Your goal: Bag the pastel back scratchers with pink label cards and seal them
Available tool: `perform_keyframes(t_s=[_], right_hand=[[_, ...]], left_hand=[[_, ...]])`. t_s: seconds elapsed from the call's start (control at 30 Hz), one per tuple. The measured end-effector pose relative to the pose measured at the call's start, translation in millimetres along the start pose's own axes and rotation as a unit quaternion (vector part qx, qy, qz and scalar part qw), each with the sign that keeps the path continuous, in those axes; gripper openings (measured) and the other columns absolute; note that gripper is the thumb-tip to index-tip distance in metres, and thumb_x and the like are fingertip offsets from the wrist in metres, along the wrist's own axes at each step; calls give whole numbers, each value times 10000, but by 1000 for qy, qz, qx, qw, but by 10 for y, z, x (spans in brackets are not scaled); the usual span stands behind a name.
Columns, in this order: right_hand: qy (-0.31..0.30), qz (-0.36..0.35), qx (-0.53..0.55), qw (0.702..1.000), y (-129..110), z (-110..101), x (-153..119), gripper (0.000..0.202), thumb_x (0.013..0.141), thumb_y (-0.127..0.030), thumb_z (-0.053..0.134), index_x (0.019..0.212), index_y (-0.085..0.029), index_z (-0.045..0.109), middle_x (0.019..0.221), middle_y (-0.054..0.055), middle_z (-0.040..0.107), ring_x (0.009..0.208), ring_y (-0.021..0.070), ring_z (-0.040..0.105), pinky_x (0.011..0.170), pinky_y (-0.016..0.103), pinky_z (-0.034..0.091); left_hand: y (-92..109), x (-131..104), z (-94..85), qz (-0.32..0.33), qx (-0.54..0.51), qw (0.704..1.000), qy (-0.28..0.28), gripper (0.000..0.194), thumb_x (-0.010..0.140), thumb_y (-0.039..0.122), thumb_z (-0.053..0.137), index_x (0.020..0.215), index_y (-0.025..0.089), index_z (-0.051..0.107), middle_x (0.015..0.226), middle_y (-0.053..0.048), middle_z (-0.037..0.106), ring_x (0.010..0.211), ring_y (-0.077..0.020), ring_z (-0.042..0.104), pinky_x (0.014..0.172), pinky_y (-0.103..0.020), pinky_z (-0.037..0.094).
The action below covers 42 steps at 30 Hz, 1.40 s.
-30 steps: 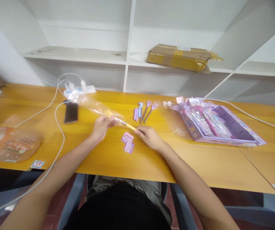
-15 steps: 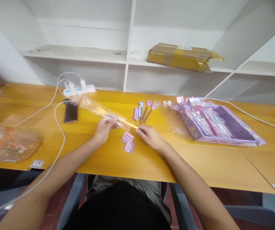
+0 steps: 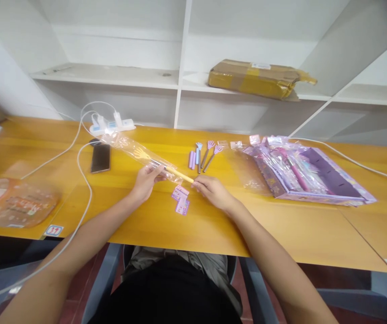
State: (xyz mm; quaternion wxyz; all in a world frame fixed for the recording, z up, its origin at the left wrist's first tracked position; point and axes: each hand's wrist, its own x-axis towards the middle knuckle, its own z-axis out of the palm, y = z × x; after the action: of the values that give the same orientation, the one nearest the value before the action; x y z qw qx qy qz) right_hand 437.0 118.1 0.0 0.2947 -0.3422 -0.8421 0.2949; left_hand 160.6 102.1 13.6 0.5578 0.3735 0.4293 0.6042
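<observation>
Head cam: scratcher in L hand, hndl end at R hand

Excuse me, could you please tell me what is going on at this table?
A person is handling a yellow hand-tipped stick, its tip and shaft inside a clear plastic bag. The left hand grips bag and stick near the middle, while the right hand holds the end of the yellow handle. Two small purple cards lie just in front, with three similar sticks beyond. To the right, an open purple box holds plastic-wrapped items.
</observation>
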Motion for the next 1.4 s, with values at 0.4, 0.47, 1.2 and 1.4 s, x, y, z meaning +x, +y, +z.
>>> perform_keyframes(t_s=[0.4,0.47,1.2,1.4], right_hand=[[-25,10,5,1000,-23,64,-3,346,1072,-519,626,983,-207,746,888,53,740,757,191,646,710,305,482],[-32,12,2,999,-26,74,-7,349,1068,-523,634,972,-204,738,886,51,738,740,184,637,696,301,470],[3,-1,-14,1000,-107,26,-33,286,1140,-359,432,1123,-223,683,985,75,755,889,226,696,852,360,527],[29,-6,-5,1000,-32,46,-63,351,1016,-230,594,1362,-256,538,1052,37,678,700,162,606,717,319,528]], left_hand=[[-101,-61,-1,-25,63,993,-94,511,733,549,957,934,118,771,880,-96,797,765,-185,742,731,-319,602],[-115,-70,4,-26,84,990,-111,510,733,558,954,935,122,781,881,-99,802,759,-191,745,739,-327,611],[-197,-95,12,-24,129,981,-143,446,762,550,928,918,172,750,843,-59,784,720,-193,729,708,-322,593],[-145,-59,-6,-52,63,991,-103,463,774,530,933,947,155,722,834,-41,753,705,-149,699,708,-291,556]])
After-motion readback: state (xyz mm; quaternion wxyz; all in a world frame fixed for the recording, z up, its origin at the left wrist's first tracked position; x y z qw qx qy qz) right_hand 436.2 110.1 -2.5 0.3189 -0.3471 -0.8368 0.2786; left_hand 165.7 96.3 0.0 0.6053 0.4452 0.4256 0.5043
